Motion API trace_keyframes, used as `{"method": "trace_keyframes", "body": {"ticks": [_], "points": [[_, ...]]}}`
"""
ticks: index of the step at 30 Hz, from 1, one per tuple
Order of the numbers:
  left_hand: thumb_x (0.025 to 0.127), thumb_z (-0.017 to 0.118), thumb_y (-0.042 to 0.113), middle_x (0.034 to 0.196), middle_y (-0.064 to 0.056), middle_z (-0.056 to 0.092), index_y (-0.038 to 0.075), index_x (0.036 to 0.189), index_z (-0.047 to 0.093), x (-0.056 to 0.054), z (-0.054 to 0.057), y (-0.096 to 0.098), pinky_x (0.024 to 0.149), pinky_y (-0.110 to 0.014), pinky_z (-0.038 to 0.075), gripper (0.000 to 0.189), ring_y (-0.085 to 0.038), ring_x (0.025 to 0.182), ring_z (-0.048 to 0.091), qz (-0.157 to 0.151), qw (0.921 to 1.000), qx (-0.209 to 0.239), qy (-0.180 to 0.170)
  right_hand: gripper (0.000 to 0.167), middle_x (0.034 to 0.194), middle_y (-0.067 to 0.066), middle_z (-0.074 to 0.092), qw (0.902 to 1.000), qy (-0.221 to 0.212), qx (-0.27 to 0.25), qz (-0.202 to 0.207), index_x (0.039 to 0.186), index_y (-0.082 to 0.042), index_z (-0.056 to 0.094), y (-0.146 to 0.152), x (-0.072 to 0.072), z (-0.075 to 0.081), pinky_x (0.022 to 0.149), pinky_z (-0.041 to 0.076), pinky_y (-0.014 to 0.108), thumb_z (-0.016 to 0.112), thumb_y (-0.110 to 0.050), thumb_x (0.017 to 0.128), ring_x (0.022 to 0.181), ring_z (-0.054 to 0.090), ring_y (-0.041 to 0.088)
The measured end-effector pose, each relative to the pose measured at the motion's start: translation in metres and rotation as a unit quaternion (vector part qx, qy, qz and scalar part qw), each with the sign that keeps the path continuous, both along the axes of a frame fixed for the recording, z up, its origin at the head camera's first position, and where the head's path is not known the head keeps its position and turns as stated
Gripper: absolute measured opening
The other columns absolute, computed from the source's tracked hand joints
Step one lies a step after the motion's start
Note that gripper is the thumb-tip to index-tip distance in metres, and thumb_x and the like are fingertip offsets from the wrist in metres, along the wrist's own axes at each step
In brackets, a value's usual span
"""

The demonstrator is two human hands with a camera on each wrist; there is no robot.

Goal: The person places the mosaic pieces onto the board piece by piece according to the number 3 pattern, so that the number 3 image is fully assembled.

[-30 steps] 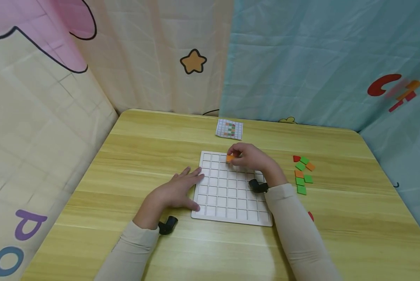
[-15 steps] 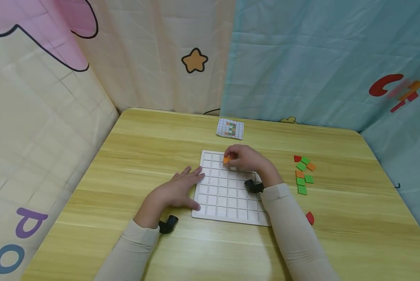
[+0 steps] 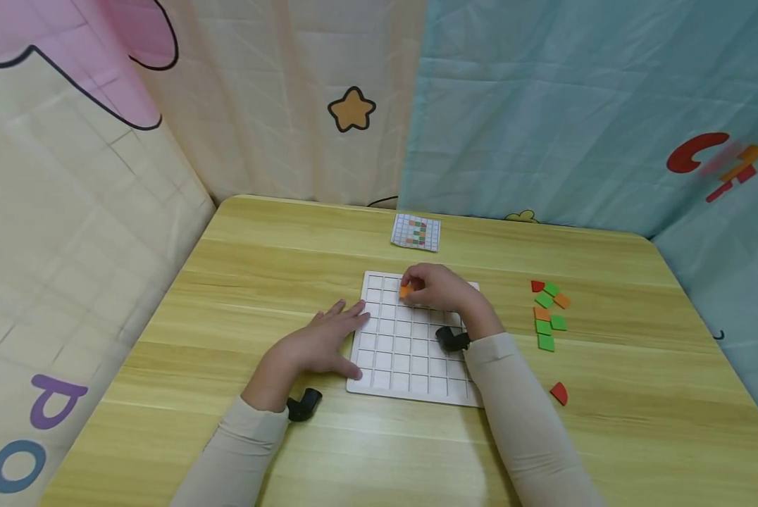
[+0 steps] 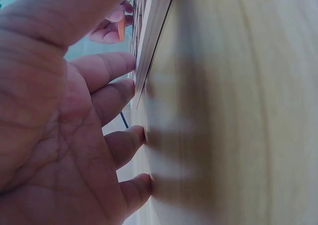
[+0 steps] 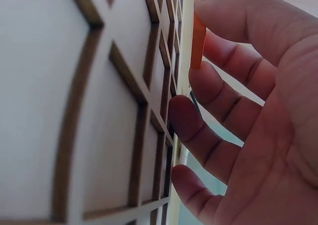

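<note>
A white grid board with raised lines lies on the wooden table. Pinched between thumb and fingers of my right hand is an orange square tile, held just above the board's far rows. In the right wrist view the orange tile stands edge-on, while two lower fingertips are at the grid. My left hand lies spread at the board's left edge, thumb and fingertips touching its rim. The left wrist view shows its fingers straight along the board's side.
Right of the board lie several loose tiles: green squares, orange ones and a red piece. Nearer me is a red quarter-round tile. A printed card with a coloured grid pattern lies behind the board. Curtains hang beyond the table.
My right hand has moved a little left and toward me over the board with the orange tile. The red quarter-round tile has come out from behind the right sleeve. My left hand stays put.
</note>
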State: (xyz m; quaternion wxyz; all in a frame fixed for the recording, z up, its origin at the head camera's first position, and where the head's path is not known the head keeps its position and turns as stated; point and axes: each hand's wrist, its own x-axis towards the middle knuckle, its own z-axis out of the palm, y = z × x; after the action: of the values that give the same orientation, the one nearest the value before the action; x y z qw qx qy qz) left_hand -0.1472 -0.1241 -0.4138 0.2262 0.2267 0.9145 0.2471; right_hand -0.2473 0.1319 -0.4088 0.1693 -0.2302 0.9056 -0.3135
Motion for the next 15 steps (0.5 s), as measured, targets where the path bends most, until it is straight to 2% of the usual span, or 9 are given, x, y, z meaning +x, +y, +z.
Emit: {"method": "trace_keyframes", "body": {"ticks": [15], "points": [[0.076, 0.086, 0.033, 0.165, 0.002, 0.014, 0.015, 0.156, 0.034, -0.0007, -0.0009, 0.0000, 0.119, -0.053, 0.005, 0.097, -0.028, 0.152, -0.002, 0.002, 1.0000, 0.002, 0.001, 0.012, 0.085, 0.002, 0.058, 0.9997, 0.004, 0.025, 0.004, 0.100, -0.012, 0.067, -0.0027, 0.0010, -0.0016, 0.072, 0.042, 0.034, 0.073, -0.014, 0.089, 0.080, 0.051, 0.020]]}}
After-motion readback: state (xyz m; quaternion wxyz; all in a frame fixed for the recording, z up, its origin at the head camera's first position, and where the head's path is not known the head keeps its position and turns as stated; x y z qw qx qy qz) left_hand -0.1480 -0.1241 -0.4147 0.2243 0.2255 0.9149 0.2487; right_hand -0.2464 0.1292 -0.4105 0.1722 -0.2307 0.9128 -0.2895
